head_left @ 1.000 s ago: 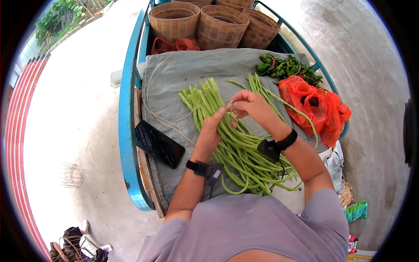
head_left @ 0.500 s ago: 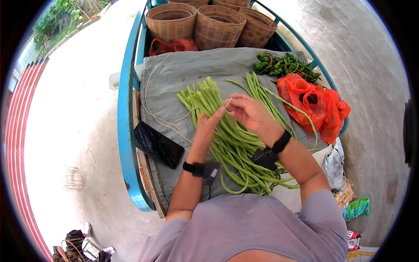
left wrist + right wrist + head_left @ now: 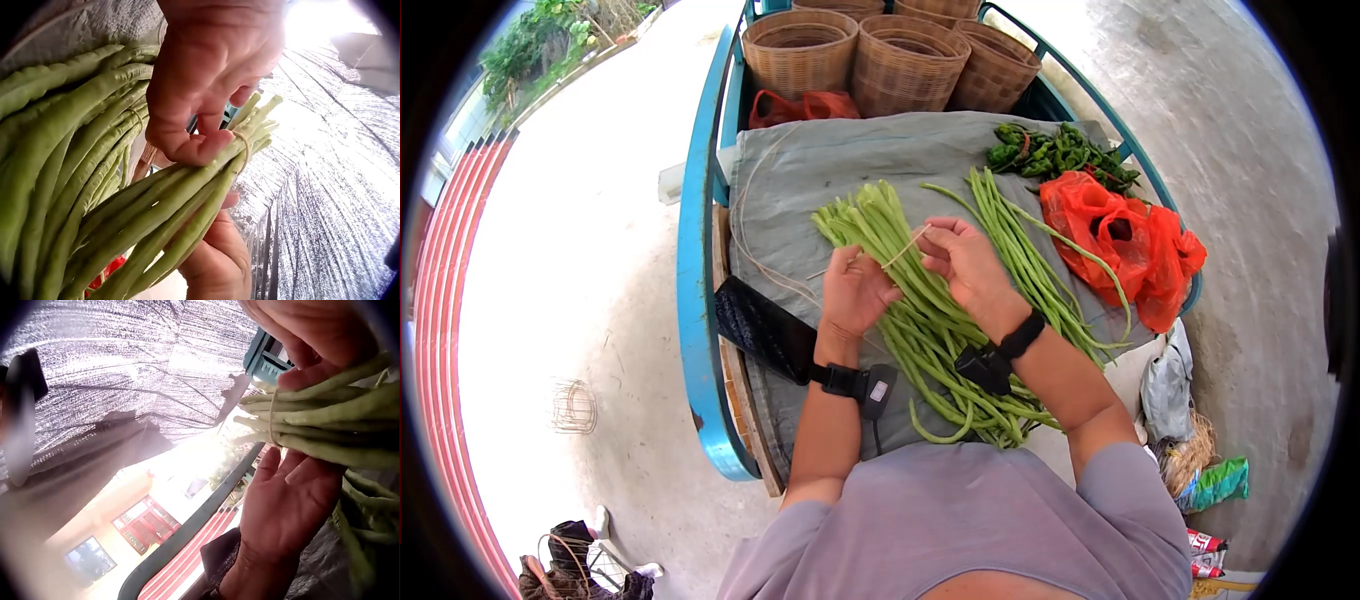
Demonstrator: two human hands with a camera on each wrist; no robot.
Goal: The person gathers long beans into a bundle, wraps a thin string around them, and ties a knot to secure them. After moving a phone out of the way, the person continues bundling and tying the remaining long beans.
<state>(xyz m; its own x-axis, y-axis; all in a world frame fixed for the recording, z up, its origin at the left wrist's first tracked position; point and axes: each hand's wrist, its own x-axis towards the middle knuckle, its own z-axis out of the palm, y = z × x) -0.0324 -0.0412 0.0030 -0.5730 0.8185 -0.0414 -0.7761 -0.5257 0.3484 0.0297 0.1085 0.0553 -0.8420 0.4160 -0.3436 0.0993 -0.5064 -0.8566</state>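
a blue cart (image 3: 692,300) holds a grey cloth (image 3: 820,160), and the beans (image 3: 935,340) lie in a fat bunch in the middle of it. past the far tips of the beans stand three woven baskets (image 3: 800,45). to the right of the beans lie red bags (image 3: 1115,240), a thinner row of loose beans (image 3: 1030,260) and some dark peppers (image 3: 1055,150). to the left of the beans lies a black phone (image 3: 765,330).

the beans are long and run from the person's body away toward the baskets, leaning a bit left. their cut tips point at the baskets.

both hands are at the far half of the beans. the left hand (image 3: 855,290) is on the beans' left side, with fingers and thumb curled round the bunch. the right hand (image 3: 965,262) is on the beans' right side and pinches a thin string (image 3: 905,245). the string goes across the beans, near the tips, not along them.
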